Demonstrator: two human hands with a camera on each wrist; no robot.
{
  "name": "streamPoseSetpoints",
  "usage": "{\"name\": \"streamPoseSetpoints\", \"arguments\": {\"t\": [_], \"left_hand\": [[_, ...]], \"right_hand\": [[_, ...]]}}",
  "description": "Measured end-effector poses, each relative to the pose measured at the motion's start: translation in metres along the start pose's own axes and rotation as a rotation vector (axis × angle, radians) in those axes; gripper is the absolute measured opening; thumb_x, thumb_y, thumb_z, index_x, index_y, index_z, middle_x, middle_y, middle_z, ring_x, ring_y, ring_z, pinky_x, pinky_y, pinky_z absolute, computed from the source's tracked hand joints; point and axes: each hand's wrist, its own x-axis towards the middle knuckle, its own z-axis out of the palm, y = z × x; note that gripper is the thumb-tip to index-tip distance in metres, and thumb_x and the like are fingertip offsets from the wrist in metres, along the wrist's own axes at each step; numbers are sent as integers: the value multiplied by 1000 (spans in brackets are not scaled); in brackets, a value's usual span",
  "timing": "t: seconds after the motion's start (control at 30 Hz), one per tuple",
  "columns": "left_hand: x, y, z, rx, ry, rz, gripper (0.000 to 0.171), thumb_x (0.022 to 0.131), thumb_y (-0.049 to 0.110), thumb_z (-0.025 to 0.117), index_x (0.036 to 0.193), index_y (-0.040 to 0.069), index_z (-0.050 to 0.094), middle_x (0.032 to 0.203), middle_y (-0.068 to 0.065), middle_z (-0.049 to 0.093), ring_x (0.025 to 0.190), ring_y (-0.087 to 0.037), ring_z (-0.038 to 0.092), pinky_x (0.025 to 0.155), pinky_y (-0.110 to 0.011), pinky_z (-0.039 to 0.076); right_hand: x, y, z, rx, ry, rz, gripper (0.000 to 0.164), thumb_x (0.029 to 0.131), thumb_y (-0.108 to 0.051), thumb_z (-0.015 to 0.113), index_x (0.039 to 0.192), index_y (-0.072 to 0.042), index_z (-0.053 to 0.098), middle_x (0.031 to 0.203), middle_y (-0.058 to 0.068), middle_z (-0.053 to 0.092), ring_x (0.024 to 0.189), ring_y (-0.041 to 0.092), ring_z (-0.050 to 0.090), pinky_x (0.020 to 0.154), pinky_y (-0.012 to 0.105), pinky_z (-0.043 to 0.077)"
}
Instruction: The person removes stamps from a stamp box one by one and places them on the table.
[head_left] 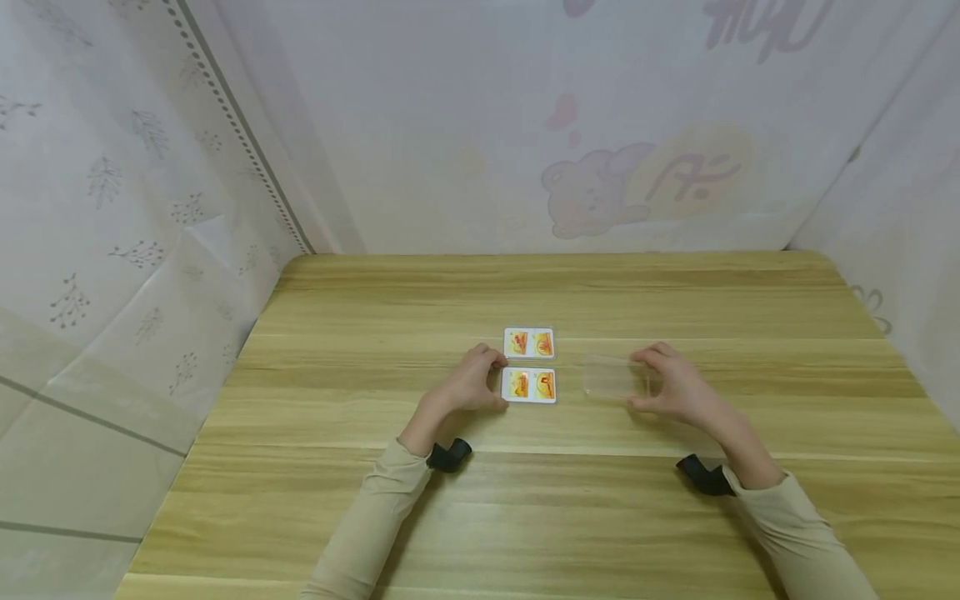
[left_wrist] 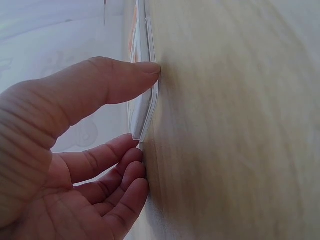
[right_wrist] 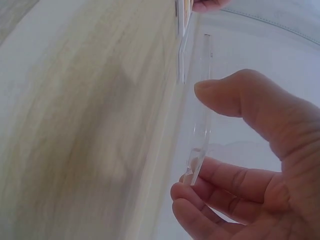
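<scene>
In the head view, my left hand (head_left: 468, 383) pinches the near white card stack with orange pictures (head_left: 528, 386) by its left end, thumb on the near edge and fingertips at the far edge. In the left wrist view, a thin clear plastic tray (left_wrist: 153, 90) lies under this stack, on or close to the tabletop. A second similar card (head_left: 528, 342) lies just beyond it. My right hand (head_left: 675, 387) holds a clear plastic lid (head_left: 611, 377) by its right end, between thumb and fingers. The right wrist view shows the lid (right_wrist: 202, 115) raised off the table.
The wood-grain table (head_left: 562, 517) has its far edge along a pale curtain (head_left: 450, 125) with a printed bear. Another curtain with plant prints (head_left: 142, 208) hangs on the left. Each wrist wears a black band (head_left: 450, 456).
</scene>
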Motion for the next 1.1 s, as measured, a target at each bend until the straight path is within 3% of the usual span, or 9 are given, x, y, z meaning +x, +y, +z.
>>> {"name": "streamPoseSetpoints", "arguments": {"t": [0.2, 0.5, 0.8, 1.1], "left_hand": [[0, -1, 0, 4, 6, 8, 57, 66, 7, 82, 114, -6, 54, 109, -13, 49, 104, -26, 46, 95, -37, 40], [1, -1, 1, -6, 12, 21, 56, 65, 4, 83, 112, -7, 55, 111, -15, 50, 107, -28, 46, 96, -38, 40], [0, -1, 1, 1, 20, 30, 56, 65, 5, 83, 112, -7, 54, 109, -14, 50, 105, -28, 46, 95, -39, 40], [-1, 1, 0, -12, 18, 30, 55, 65, 4, 82, 111, -7, 54, 109, -15, 49, 105, -28, 46, 95, -40, 40]], "right_hand": [[-5, 6, -4, -10, 19, -26, 56, 65, -8, 83, 110, 12, 57, 104, 24, 57, 92, 39, 56, 76, 50, 49], [-11, 15, -2, -50, 53, -166, 51, 63, -7, 83, 105, 10, 61, 100, 19, 60, 87, 33, 58, 71, 46, 50], [-20, 27, -6, -68, 103, -175, 54, 60, -8, 84, 106, 8, 61, 100, 17, 59, 87, 32, 58, 70, 47, 50], [-29, 35, -13, -85, 93, -134, 56, 61, -8, 85, 109, 7, 60, 102, 17, 59, 89, 34, 59, 71, 48, 50]]}}
